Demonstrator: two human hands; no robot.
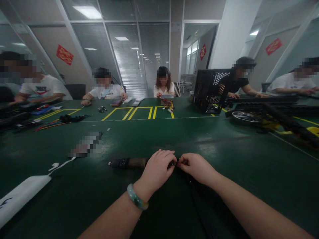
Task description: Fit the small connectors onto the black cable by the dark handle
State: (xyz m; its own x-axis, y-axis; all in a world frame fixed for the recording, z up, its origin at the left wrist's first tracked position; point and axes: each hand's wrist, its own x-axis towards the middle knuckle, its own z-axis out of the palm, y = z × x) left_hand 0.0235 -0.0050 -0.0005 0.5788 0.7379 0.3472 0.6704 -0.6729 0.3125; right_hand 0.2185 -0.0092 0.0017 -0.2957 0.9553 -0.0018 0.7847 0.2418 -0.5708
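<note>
A dark electric screwdriver point(129, 163) lies lengthwise on the green table, its tip pointing left. My left hand point(160, 166) is closed around the rear end of it. Just to the right, my right hand point(195, 165) pinches the black cable point(193, 194) where it meets the screwdriver's tail. My fingers hide most of the joint, so I cannot tell whether the plug is fully in. From there the cable runs down toward the table's near edge. A green bangle point(137, 197) circles my left wrist.
At left, a white power bank-like block point(22, 196) has a cord to a blurred-out device point(87, 144). Bundled wires point(72, 118) lie farther back. A black computer case point(209, 91) stands back right, near black metal parts point(269, 114). Several people sit across the table.
</note>
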